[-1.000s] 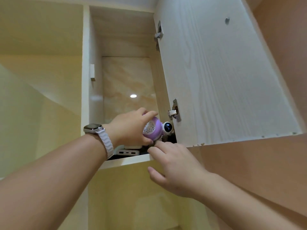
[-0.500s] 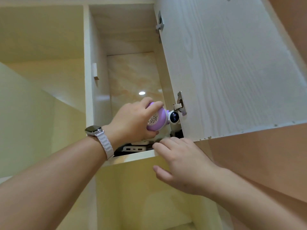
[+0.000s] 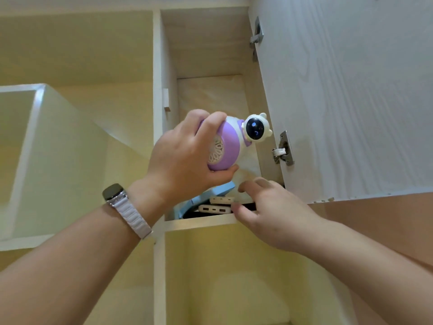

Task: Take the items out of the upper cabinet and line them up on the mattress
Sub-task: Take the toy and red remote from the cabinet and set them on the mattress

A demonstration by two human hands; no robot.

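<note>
My left hand (image 3: 185, 158), with a watch on its wrist, grips a purple and white toy robot (image 3: 234, 141) with a round dark face, held up in front of the open upper cabinet (image 3: 201, 221). Below it, my right hand (image 3: 269, 207) rests on the cabinet's front shelf edge with its fingers spread and reaching in. Inside on the shelf lie two white power banks (image 3: 216, 207), one on the other, next to a light blue flat item (image 3: 208, 195). A dark item under them shows only as a thin strip. The mattress is out of view.
The cabinet door (image 3: 351, 102) stands open to the right, with two metal hinges (image 3: 284, 148) on its inner side. A white box-shaped unit (image 3: 46, 160) juts out at the left. A lower open compartment (image 3: 222, 277) lies beneath the shelf.
My left hand has lifted the toy robot up and out of the cabinet. The blue item and both power banks now show. My right hand has stayed at the shelf edge.
</note>
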